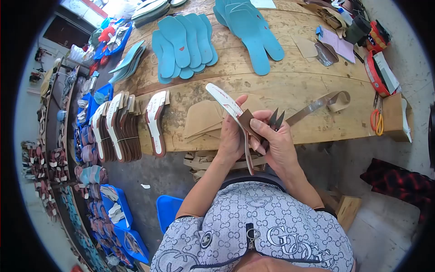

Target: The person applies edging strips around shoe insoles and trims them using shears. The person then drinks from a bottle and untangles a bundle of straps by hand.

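My left hand is closed around a shoe insole, white on its upper face with brown edges, tilted over the table's front edge. A short brown strip crosses the insole's middle. My right hand is closed around small dark thread snips, whose two points stick up apart past the fingers. The right thumb presses on the brown strip. Behind the right hand a long brown band runs across the table to a loose curl; whether it joins the short strip is hidden.
On the wooden table lie tan paper pieces, bundled insoles, a single insole and blue insoles. At the right are orange-handled scissors and a cardboard box. Blue bins stand left on the floor.
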### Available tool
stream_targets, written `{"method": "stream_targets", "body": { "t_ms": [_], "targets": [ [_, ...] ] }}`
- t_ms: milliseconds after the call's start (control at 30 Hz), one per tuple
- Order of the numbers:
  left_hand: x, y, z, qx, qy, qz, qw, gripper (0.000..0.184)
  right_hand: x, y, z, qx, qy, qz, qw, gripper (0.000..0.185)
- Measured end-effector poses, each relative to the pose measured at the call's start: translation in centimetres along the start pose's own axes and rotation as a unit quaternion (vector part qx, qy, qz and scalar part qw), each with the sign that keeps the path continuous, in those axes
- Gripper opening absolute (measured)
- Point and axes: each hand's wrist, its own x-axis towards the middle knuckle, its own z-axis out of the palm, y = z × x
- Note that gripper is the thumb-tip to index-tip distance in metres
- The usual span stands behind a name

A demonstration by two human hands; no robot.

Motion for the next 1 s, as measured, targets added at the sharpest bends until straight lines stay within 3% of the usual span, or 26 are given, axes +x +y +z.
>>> {"method": "stream_targets", "body": {
  "t_ms": [200,300,500,600,933,967,1000],
  "targets": [
    [0.0,-2.3,-2.9,-0.002,0.037,0.059,0.998,0.05,-0.6,0.4,-0.1,-0.027,0.015,-0.016,0.999,0.012],
    [-0.1,-2.4,-1.9,0.015,0.102,0.075,0.992,0.044,-0.6,0.4,0.2,-0.045,0.035,-0.031,0.998,0.012],
    [0.1,-3.0,-2.3,0.036,0.118,0.1,0.987,0.028,-0.1,0.3,0.4,-0.06,0.088,-0.038,0.994,0.01],
    [0.1,-2.7,-2.9,0.036,0.089,0.087,0.992,0.029,0.2,0.6,0.1,-0.059,0.097,-0.041,0.993,0.01],
    [0.3,-2.9,-2.5,0.09,0.16,0.11,0.977,0.029,1.0,1.4,-0.5,-0.124,0.129,-0.04,0.983,0.01],
    [0.4,-3.0,-2.4,0.104,0.179,0.13,0.97,0.03,1.2,1.7,-0.8,-0.267,0.126,-0.164,0.941,0.009],
    [0.6,-3.0,-2.3,0.118,0.197,0.15,0.962,0.03,1.7,2.1,-1.1,-0.4,0.12,-0.283,0.864,0.009]
  ]
}}
